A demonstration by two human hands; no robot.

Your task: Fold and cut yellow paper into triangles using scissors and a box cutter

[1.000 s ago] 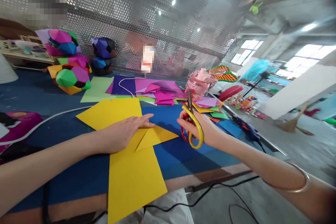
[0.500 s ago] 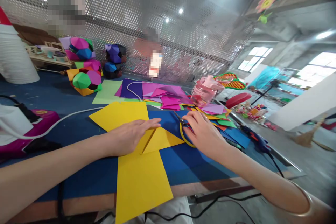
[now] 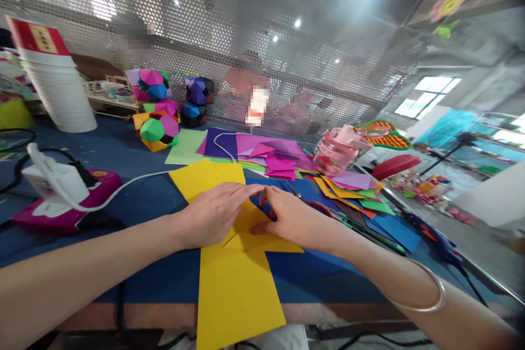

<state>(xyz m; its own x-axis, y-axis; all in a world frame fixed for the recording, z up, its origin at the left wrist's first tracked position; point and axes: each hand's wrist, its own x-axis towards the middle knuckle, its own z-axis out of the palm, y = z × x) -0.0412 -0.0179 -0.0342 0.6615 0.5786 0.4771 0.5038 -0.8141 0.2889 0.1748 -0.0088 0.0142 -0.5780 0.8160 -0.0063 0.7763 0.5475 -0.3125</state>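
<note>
Left hand (image 3: 213,214) lies extended, grip unclear; right hand (image 3: 293,217) arches half-open over the mid-frame yellow flap (image 3: 246,240), its long axis pointing right.

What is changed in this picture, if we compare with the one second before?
The right hand has let go of the scissors, which now lie to its right, and has moved left to touch the yellow paper, close to the left hand. The view has turned left, bringing the cups into fuller sight. The left hand stays at the paper; the bottle stands as before.
</note>
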